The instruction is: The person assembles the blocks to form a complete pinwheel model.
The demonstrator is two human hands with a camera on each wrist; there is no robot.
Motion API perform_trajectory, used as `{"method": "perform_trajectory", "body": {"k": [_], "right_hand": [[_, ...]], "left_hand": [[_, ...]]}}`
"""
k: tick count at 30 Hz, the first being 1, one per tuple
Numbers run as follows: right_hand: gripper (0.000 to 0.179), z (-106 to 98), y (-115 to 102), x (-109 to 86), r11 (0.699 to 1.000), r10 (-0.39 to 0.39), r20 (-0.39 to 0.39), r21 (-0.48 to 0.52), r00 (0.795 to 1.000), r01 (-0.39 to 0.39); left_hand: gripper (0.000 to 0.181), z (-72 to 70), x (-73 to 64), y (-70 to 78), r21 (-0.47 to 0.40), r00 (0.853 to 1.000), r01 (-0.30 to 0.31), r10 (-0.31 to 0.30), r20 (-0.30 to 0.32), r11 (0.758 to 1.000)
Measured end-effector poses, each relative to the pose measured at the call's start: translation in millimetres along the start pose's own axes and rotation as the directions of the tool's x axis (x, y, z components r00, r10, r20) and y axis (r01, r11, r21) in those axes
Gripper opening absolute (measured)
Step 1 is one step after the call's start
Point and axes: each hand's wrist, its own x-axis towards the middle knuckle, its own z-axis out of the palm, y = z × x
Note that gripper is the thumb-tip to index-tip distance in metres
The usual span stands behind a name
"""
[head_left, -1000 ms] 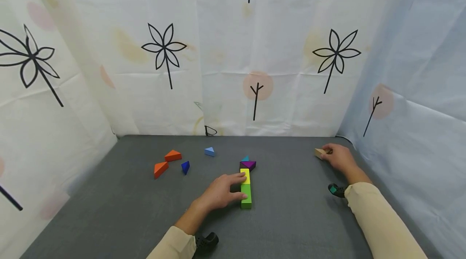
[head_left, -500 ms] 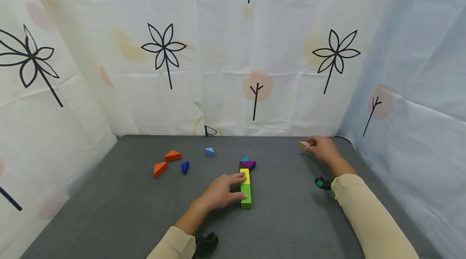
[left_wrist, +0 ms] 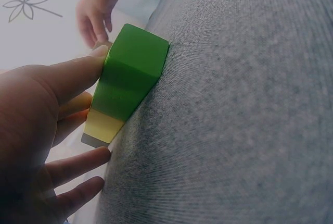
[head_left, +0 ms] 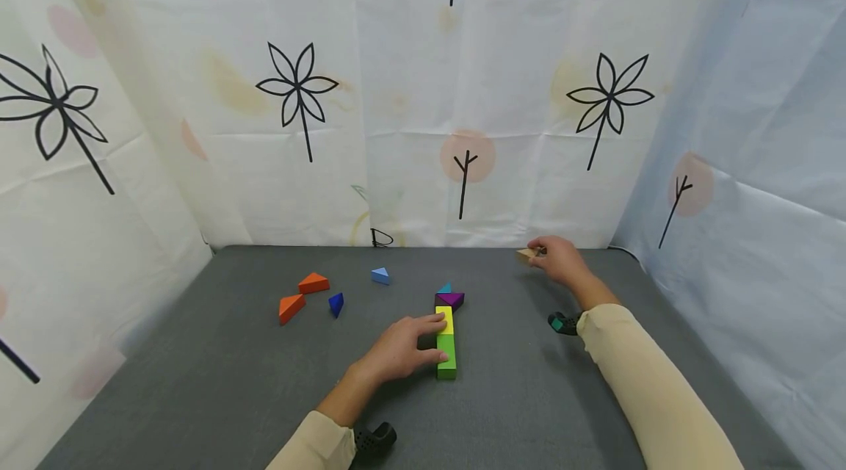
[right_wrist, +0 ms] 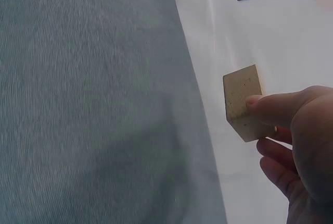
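Observation:
My right hand (head_left: 560,261) pinches a plain wooden triangular block (right_wrist: 240,91) between thumb and fingers, raised above the far part of the grey table. Near the middle, my left hand (head_left: 393,349) rests its thumb on a green block (head_left: 448,373) and a fingertip on the yellow block (head_left: 449,327) behind it; the fingers are spread and fairly straight. Those two blocks form a straight row. At its far end lies a purple triangular block (head_left: 452,299), with a teal triangular block (head_left: 446,288) partly hidden behind. The green block's end faces the left wrist view.
Two orange triangular blocks, one farther back (head_left: 313,283) and one nearer (head_left: 291,309), lie left on the table (head_left: 198,360). Close by are a dark blue block (head_left: 336,304) and a light blue block (head_left: 380,277). Printed white cloth (head_left: 403,88) encloses the back and sides.
My right hand has carried the wooden block leftward and slightly farther back, from the right side of the table. My left hand and the row of blocks have stayed in place.

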Motion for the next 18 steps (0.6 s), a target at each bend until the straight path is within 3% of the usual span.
{"method": "perform_trajectory", "body": {"k": [18], "right_hand": [[0.036, 21.0, -45.5, 14.6, 0.996, -0.078, 0.040, 0.034, 0.996, 0.077]], "left_hand": [[0.060, -1.3, -0.3, 0.4, -0.001, 1.000, 0.013, -0.013, 0.010, 1.000]]}}
